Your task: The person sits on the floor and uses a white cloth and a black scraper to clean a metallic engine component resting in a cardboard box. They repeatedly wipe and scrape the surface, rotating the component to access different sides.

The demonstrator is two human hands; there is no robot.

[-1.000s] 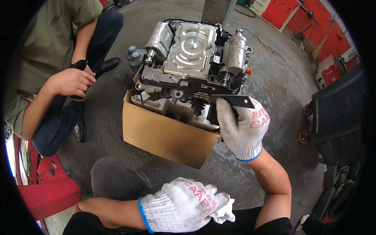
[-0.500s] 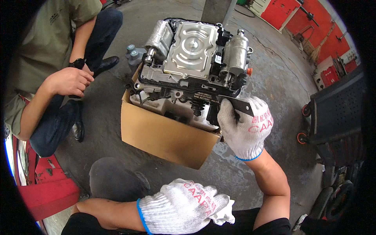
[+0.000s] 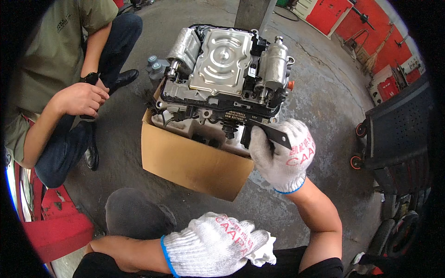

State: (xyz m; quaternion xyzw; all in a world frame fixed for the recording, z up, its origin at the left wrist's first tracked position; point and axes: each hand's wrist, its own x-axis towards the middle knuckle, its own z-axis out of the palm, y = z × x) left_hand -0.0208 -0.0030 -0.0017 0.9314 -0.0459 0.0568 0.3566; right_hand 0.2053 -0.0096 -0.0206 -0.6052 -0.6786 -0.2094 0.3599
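A silver and black gearbox control unit (image 3: 221, 60) rests on an open cardboard box (image 3: 194, 164) in front of me. It has a stamped metal cover and a ribbed cylinder on each side. My right hand (image 3: 280, 150), in a white knit glove, pinches a flat black strip (image 3: 273, 134) with a round hole near its end. The strip's far end lies against the unit's front edge, beside a black label with pale print. Close to my body, my gloved left hand (image 3: 215, 244) is closed around a crumpled white cloth or tissue (image 3: 264, 252).
Another person (image 3: 51, 74) crouches at the left, bare hands together near the knees. Plastic bottles (image 3: 157, 67) stand behind the box. A dark wheeled cart (image 3: 394, 125) is at the right, and a red metal piece (image 3: 55, 231) sits at lower left. A post (image 3: 252, 14) rises behind the unit.
My right hand has moved slightly left and toward me with the black strip, and more of the label's right side shows. My left hand keeps its place.
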